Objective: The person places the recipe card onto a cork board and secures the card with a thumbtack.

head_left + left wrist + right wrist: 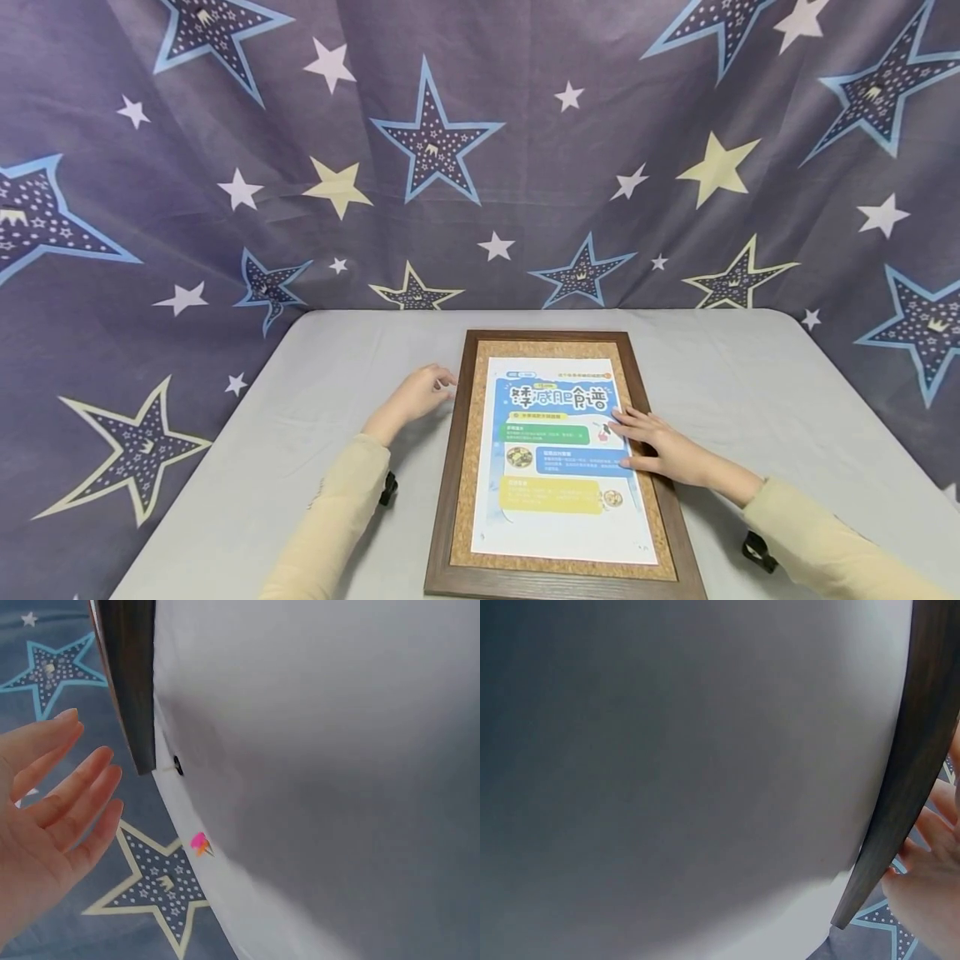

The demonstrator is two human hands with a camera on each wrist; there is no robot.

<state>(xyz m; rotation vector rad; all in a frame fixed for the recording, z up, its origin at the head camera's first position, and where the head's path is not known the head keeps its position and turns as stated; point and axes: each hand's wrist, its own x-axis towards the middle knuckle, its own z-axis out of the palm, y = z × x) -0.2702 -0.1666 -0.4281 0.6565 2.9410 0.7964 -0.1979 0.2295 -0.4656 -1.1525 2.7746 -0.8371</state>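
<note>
A corkboard with a dark brown wooden frame (453,467) lies on the table, and its cork surface (543,348) shows around a printed sheet (570,540). The sheet carries blue, green and yellow blocks, Chinese lettering and small food pictures. Beside the board's upper left edge is my left hand (420,396), its fingers loosely bent and holding nothing. In the left wrist view, a gap separates that hand (56,817) from the frame. My right hand (663,446) reaches over the frame's right side, fingers spread and extended onto the sheet's right margin. The right wrist view shows it (930,877) partly behind the frame.
A pale grey cloth covers the table (360,367). Behind it and at the sides hangs a purple curtain (525,100) with stars. In the left wrist view, a small pink and orange item (199,843) and a small black item (178,765) appear near the table edge.
</note>
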